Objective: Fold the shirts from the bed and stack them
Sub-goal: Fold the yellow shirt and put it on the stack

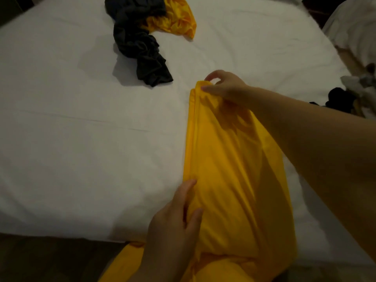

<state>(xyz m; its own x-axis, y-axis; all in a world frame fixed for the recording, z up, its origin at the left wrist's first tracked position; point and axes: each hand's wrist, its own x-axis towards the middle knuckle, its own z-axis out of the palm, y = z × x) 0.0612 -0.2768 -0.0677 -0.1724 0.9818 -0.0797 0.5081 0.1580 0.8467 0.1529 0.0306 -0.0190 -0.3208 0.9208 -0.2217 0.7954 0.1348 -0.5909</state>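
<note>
A yellow shirt (230,169) is stretched lengthwise over the white bed (71,139) in the lower right of the frame, with its near end hanging off the bed's edge. Its far end is pinched by the right hand (225,88), and its left edge is gripped by the curled fingers of the left hand (175,222). A dark shirt (138,49) and a second yellow shirt (177,17) are seen crumpled together at upper centre.

Yellow shirt (230,169), centre to 5 o'clock: thin, smooth cloth with a faint sheen, falling in long soft folds. Bed sheet (81,129), 9 o'clock: white matt cloth, lightly creased. Dark shirt (134,43), 12 o'clock: soft matt cloth, heavily crumpled. Second yellow garment (177,19), touching it at 12 o'clock: glossy, satin-like cloth with bright highlights.
</note>
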